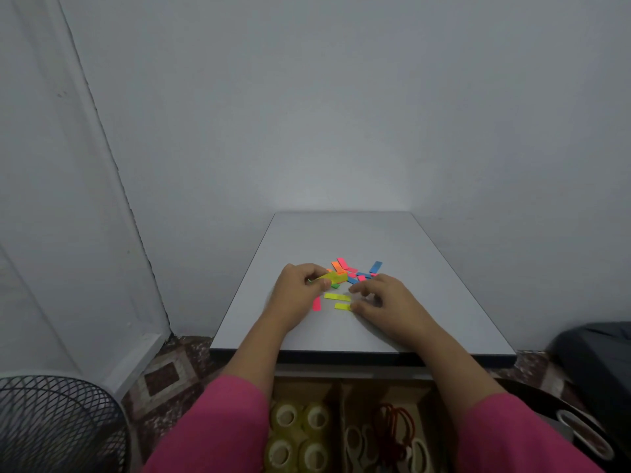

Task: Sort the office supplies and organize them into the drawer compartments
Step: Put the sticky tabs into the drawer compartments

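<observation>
Head view: left hand (296,285) pinches a yellow stack of tabs (333,277) mid-table (444,302); right hand (382,297) rests relaxed, its fingertips touching a loose yellow tab (342,306). Table edges lie well apart from both hands.

Dim, flat light with a cool grey cast; the wall (341,97) darkens toward the corners. A faint bright patch lies on the wall just above the far edge of the table (341,233). Shadows are soft and weak. Wide-angle bending curves the left edge. Detail is soft, especially at the bottom
</observation>
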`<state>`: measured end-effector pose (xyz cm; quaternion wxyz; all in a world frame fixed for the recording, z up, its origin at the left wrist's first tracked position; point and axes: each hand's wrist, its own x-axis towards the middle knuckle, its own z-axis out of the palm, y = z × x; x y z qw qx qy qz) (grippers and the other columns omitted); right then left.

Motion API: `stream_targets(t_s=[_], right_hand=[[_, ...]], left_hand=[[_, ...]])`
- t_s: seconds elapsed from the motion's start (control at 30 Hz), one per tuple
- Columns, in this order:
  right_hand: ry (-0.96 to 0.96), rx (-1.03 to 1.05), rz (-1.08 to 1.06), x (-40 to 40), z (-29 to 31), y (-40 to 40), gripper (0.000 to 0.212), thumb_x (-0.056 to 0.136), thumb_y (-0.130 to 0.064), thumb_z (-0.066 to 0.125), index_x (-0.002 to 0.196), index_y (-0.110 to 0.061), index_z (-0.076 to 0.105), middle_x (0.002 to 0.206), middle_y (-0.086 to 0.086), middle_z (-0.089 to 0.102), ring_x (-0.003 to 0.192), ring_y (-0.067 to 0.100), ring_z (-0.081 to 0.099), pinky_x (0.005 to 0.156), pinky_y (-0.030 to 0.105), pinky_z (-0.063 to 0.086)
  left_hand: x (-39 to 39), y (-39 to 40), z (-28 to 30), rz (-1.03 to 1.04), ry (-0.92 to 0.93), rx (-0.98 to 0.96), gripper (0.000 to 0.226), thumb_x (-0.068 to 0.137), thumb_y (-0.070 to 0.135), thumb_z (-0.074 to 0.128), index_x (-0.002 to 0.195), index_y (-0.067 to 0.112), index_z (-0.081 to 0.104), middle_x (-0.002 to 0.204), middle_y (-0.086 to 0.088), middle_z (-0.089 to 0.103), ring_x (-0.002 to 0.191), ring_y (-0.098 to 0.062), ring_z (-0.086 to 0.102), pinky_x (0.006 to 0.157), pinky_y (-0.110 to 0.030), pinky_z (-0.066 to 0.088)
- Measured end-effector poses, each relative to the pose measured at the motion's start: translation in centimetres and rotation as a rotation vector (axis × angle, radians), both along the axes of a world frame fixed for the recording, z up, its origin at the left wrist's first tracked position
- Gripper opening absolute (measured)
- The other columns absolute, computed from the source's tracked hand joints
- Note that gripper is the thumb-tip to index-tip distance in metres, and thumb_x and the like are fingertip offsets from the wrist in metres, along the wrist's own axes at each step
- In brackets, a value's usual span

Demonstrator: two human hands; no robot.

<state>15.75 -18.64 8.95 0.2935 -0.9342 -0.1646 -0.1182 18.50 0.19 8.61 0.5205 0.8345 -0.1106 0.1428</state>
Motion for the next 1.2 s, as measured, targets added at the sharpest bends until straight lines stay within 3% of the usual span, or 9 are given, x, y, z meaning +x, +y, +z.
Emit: stream_targets(t_s=[0.1, 0.3, 0.47, 0.63, 0.83, 0.93, 1.07, 1.2], right_hand=[[-0.048, -0.187, 0.025, 0.0, 0.0, 0.5, 0.032, 0.094, -0.045, 0.052, 0.122, -0.035, 0.063, 0.106, -0.008, 0.051, 0.103, 0.01, 0.045, 0.087, 0.029, 0.04], [-0.117, -0.132, -0.014, -0.6, 0.0, 0.5, 0.023, 0.089, -0.044, 0.058, 0.1, -0.027, 0.069, 0.094, -0.012, 0.052, 0.092, 0.005, 0.044, 0.077, 0.021, 0.033], [-0.146, -0.188, -0.047, -0.7, -0.2, 0.5, 0.028, 0.089, -0.046, 0.056, 0.101, -0.025, 0.07, 0.096, -0.009, 0.059, 0.09, 0.005, 0.047, 0.074, 0.019, 0.035], [-0.234, -0.26, -0.014, -0.8, -0.2, 0.5, 0.038, 0.094, -0.047, 0.047, 0.098, -0.021, 0.075, 0.092, -0.006, 0.069, 0.088, 0.009, 0.056, 0.075, 0.028, 0.046], [-0.196, -0.235, -0.059, -0.5, -0.3, 0.6, 0.029, 0.098, -0.035, 0.046, 0.098, -0.017, 0.068, 0.098, -0.003, 0.062, 0.089, 0.009, 0.052, 0.074, 0.02, 0.037], [-0.168, -0.214, -0.073, -0.4, -0.2, 0.6, 0.029, 0.099, -0.033, 0.042, 0.097, -0.017, 0.066, 0.097, -0.002, 0.061, 0.091, 0.012, 0.052, 0.072, 0.024, 0.035], [-0.143, -0.224, -0.041, -0.3, -0.3, 0.6, 0.029, 0.097, -0.04, 0.046, 0.106, -0.023, 0.068, 0.103, -0.005, 0.06, 0.096, 0.009, 0.048, 0.075, 0.022, 0.032], [-0.137, -0.196, -0.046, -0.3, -0.2, 0.5, 0.024, 0.093, -0.043, 0.055, 0.102, -0.026, 0.069, 0.096, -0.01, 0.055, 0.093, 0.006, 0.045, 0.077, 0.02, 0.034]], left_hand=[[0.1, 0.1, 0.0, 0.048, -0.03, -0.035, 0.009, 0.088, 0.009, 0.064, 0.085, 0.015, 0.07, 0.075, 0.003, 0.064, 0.07, -0.007, 0.057, 0.065, -0.016, 0.046], [0.6, 0.3, -0.5, 0.109, -0.018, -0.003, 0.009, 0.087, 0.016, 0.066, 0.083, 0.024, 0.068, 0.088, -0.008, 0.066, 0.083, -0.019, 0.06, 0.073, -0.03, 0.051], [0.4, 0.3, -0.4, 0.117, -0.006, 0.001, 0.008, 0.088, 0.017, 0.065, 0.085, 0.023, 0.068, 0.089, -0.008, 0.066, 0.085, -0.02, 0.06, 0.075, -0.032, 0.052], [0.2, 0.2, -0.1, 0.117, -0.004, -0.027, 0.006, 0.088, 0.014, 0.065, 0.086, 0.019, 0.068, 0.081, -0.002, 0.065, 0.081, -0.018, 0.059, 0.074, -0.031, 0.051], [0.0, 0.1, 0.1, 0.114, 0.001, -0.044, 0.008, 0.089, 0.012, 0.065, 0.094, 0.009, 0.07, 0.08, 0.0, 0.065, 0.079, -0.016, 0.062, 0.077, -0.033, 0.055], [-0.2, 0.0, 0.3, 0.112, 0.0, -0.068, 0.006, 0.087, 0.01, 0.065, 0.09, 0.01, 0.07, 0.076, 0.0, 0.065, 0.074, -0.015, 0.06, 0.076, -0.034, 0.053], [-0.3, 0.0, 0.4, 0.101, 0.004, -0.059, 0.007, 0.089, 0.01, 0.064, 0.092, 0.008, 0.07, 0.075, 0.004, 0.063, 0.071, -0.01, 0.058, 0.069, -0.022, 0.05], [-0.4, 0.0, 0.4, 0.103, -0.005, -0.017, 0.006, 0.088, 0.011, 0.064, 0.09, 0.01, 0.07, 0.076, 0.001, 0.062, 0.069, -0.009, 0.055, 0.062, -0.018, 0.043]])
